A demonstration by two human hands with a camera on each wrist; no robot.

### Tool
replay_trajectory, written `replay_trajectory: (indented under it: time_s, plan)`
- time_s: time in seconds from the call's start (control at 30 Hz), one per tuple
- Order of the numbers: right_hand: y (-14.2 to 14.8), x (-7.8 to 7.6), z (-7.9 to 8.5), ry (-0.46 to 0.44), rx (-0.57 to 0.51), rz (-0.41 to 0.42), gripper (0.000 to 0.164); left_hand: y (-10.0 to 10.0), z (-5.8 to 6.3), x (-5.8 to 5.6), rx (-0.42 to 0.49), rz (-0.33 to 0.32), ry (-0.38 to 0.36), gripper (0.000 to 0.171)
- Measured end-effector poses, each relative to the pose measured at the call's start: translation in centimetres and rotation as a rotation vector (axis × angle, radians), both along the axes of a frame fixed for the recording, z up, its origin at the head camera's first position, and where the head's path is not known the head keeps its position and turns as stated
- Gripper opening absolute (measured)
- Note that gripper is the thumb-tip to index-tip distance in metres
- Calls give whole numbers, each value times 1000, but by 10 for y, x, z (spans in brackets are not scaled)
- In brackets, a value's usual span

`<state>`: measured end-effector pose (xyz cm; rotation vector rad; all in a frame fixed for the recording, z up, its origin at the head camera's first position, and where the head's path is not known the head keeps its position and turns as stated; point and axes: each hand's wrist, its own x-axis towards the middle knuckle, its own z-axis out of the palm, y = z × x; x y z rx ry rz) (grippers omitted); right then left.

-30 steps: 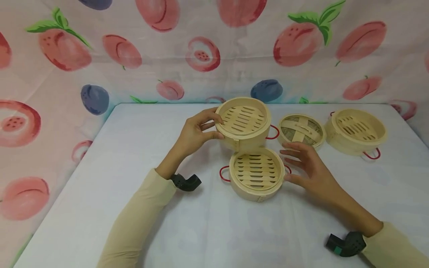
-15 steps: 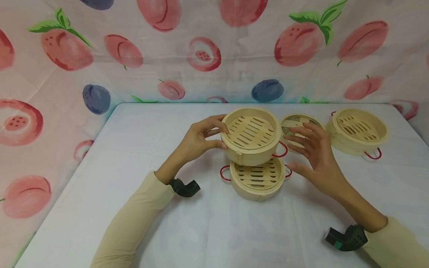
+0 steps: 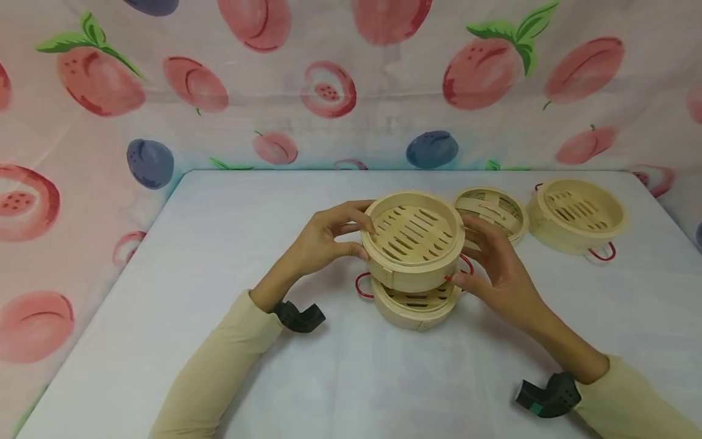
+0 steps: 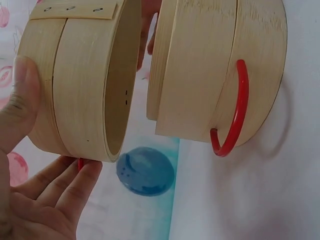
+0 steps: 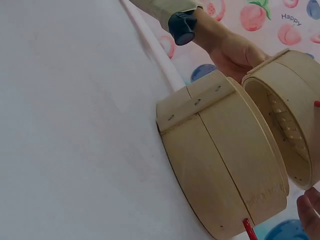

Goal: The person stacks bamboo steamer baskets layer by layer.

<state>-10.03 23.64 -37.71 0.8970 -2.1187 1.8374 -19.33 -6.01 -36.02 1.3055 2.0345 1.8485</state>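
A round bamboo steamer basket (image 3: 414, 235) with a slatted floor hangs slightly tilted over a second steamer basket (image 3: 415, 314), which stands on the table. My left hand (image 3: 329, 238) grips the upper basket's left side, thumb in front and fingers at the rim. At its right side, by the red handle, my right hand (image 3: 496, 265) holds it between thumb and fingers. A gap shows between the upper basket (image 4: 80, 90) and the lower basket (image 4: 205, 75) in the left wrist view. The lower basket's red handle (image 4: 242, 100) sticks out at its side.
Behind my right hand lies a woven bamboo lid (image 3: 493, 210) with a strap across it. Another steamer basket (image 3: 576, 222) with red handles stands to its right. A white cloth covers the table (image 3: 247, 201); a fruit-print curtain (image 3: 384, 85) rises at the back.
The upper basket has come forward and down over the standing one in my left hand. My right hand rose away from the lower basket, then closed in on the upper one's right side.
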Motion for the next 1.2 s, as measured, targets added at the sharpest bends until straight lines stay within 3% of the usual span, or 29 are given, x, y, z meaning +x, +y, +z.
replay_trajectory:
  time_s: [0.23, 0.6, 1.2]
  plan:
    - [2, 7, -2, -21, -3, -42, 56, 4, -1, 2, 0, -60, 1, 33]
    - [4, 6, -3, -15, 0, -31, 54, 4, -7, 2, 43, -141, -25, 35]
    - [11, -2, -15, 29, 7, 43, 58, 4, -17, 3, -21, -123, 19, 33]
